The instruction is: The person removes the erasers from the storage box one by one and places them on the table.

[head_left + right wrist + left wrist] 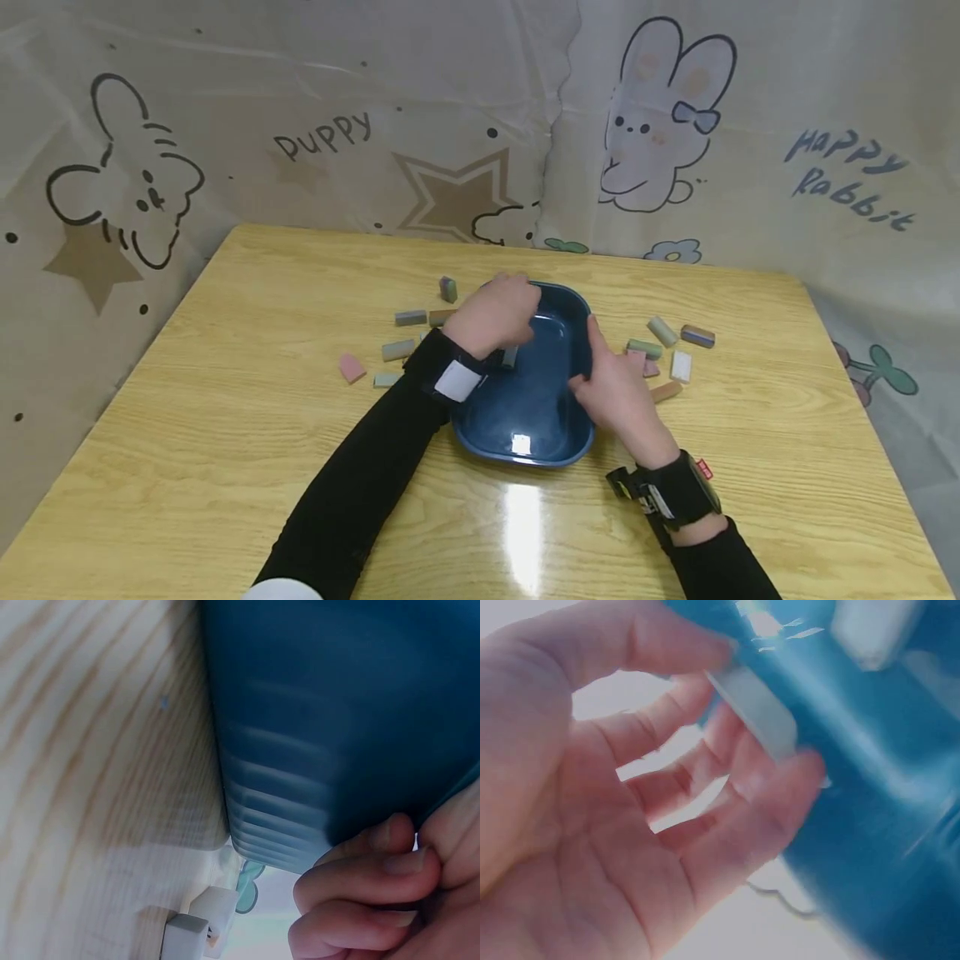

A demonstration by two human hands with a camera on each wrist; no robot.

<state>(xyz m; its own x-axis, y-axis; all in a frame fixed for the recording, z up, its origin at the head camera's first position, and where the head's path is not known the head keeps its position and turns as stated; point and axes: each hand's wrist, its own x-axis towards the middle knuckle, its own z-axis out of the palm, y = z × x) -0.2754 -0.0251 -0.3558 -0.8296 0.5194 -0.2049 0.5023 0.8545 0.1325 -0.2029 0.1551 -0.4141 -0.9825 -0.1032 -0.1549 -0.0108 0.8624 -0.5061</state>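
Note:
A dark blue rectangular basin [536, 408] with rounded corners stands on the table. Over its left side reaches my left hand [495, 315]. In the left wrist view, its thumb and a finger pinch a small pale block [759, 712] by its ends, with the blue basin behind. Another pale block [874, 630] lies in the basin, blurred in that view. My right hand [618, 396] grips the basin's right rim, its thumb on the inner side. From the right wrist, its curled fingers [367, 881] show against the outer wall.
Left of the basin lie several small blocks, among them a pink one [351, 368] and a grey one [410, 317]. More are scattered on the right, including a white block [681, 367] and a brown-and-blue one [697, 336]. A printed curtain [450, 100] hangs behind the wooden table [300, 283].

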